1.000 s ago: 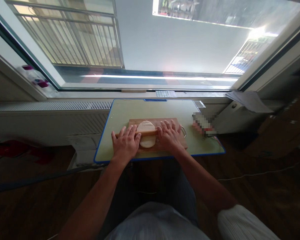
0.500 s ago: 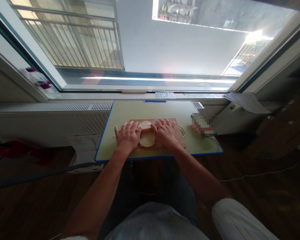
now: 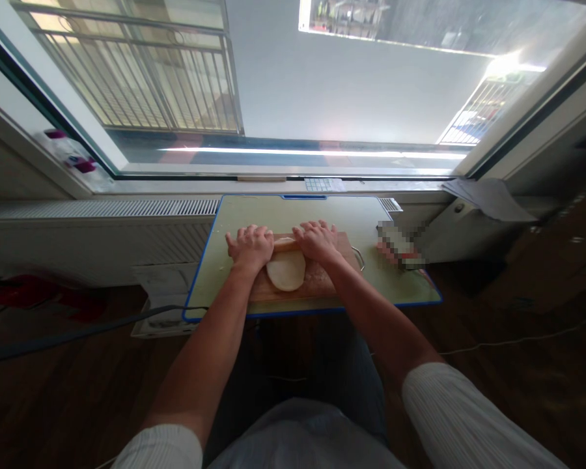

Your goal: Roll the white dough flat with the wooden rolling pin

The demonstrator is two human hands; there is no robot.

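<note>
A flat round of dough (image 3: 286,271) lies on a wooden board (image 3: 317,280). Across its far edge rests a wooden rolling pin (image 3: 285,245), of which only the middle shows. My left hand (image 3: 252,245) is closed over the pin's left end, and my right hand (image 3: 317,240) over its right end. Both hands cover the ends of the pin, with the knuckles facing away from me. The board has a metal handle (image 3: 359,258) on its right side.
Under the board is a pale green cutting mat (image 3: 234,215) with a blue rim. A pixelated item (image 3: 401,246) lies on its right. Behind are a windowsill with papers (image 3: 324,185), a radiator (image 3: 170,208) and a window. A bottle (image 3: 73,153) stands at the left.
Both hands have pushed the rolling pin away from me, from the middle of the dough to its far edge. More of the dough now shows on the near side.
</note>
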